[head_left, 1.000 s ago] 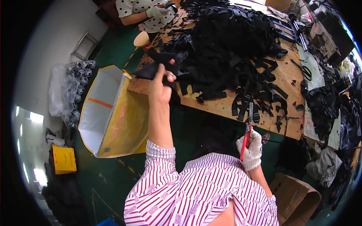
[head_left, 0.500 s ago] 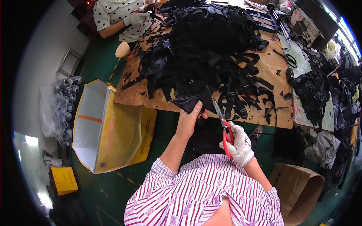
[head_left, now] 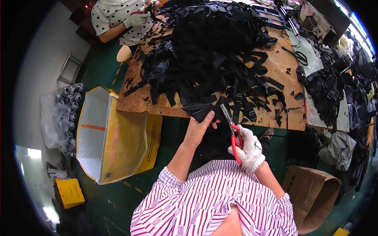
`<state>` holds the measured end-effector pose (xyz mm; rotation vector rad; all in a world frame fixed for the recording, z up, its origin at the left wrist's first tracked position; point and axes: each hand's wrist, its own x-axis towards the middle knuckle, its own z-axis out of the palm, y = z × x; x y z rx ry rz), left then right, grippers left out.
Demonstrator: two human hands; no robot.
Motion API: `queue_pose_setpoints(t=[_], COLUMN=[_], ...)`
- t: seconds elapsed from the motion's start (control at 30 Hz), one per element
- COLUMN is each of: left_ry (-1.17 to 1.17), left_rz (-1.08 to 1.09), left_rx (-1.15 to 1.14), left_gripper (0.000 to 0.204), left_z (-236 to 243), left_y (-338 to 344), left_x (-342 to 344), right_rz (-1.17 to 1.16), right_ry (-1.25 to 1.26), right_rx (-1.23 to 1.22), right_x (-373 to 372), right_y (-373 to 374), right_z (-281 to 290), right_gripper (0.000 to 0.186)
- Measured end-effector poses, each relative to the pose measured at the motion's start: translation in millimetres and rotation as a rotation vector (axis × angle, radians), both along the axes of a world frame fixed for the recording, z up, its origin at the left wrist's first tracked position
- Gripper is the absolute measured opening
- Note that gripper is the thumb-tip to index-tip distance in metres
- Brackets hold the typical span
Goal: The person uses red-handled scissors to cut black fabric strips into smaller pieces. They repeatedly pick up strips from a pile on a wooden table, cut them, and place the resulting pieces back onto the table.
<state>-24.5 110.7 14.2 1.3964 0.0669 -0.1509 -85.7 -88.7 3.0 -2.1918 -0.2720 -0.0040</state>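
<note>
My bare left hand [head_left: 198, 128] pinches the corner of a black fabric piece [head_left: 200, 113] at the table's near edge, thumb on top. Thin pale threads lie across this piece. In a white knit glove, my right hand [head_left: 251, 150] grips scissors [head_left: 235, 141] with red handles. Their metal blades point up and away, just right of the held fabric, and look nearly together. Whether the blades touch any fabric or thread is hard to make out. Beyond both hands spreads a large heap of black fabric pieces and straps [head_left: 212, 47], some with buckles.
The wooden table [head_left: 271, 120] carries small black scraps and, at right, black-handled scissors [head_left: 301, 58]. A co-worker's gloved hand [head_left: 137, 19] is at the far left. A yellow open bin [head_left: 124, 141] stands left of me, a cardboard box [head_left: 309, 196] at lower right.
The scissors' blades have drawn together and sit slightly lower and to the right. My left hand, still pinching the black fabric, has shifted a little right and down. The view has moved slightly.
</note>
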Motion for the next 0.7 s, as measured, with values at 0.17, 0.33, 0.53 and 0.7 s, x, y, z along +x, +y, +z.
queue_pose_setpoints(t=[0.17,0.33,0.53,0.7], left_ry=[0.035,0.081,0.067,0.025], left_rz=[-0.046,-0.093,-0.078,-0.122], left_rx=[-0.042,-0.028,0.012,0.02], left_gripper=[0.017,0.015,0.014,0.013], left_z=[-2,-2,-6,-10], left_y=[0,0,2,-1], left_x=[-4,0,3,-4], right_rz=[0.021,-0.049,-0.012,0.018], right_ry=[0.107,0.143,0.198,0.188], right_rx=[0.05,0.243,0.201,0.142], right_x=[4,-4,-3,6], right_y=[0,4,-2,-4], right_z=[4,-12,-22,-9], right_gripper=[0.074,0.064,0.06,0.058])
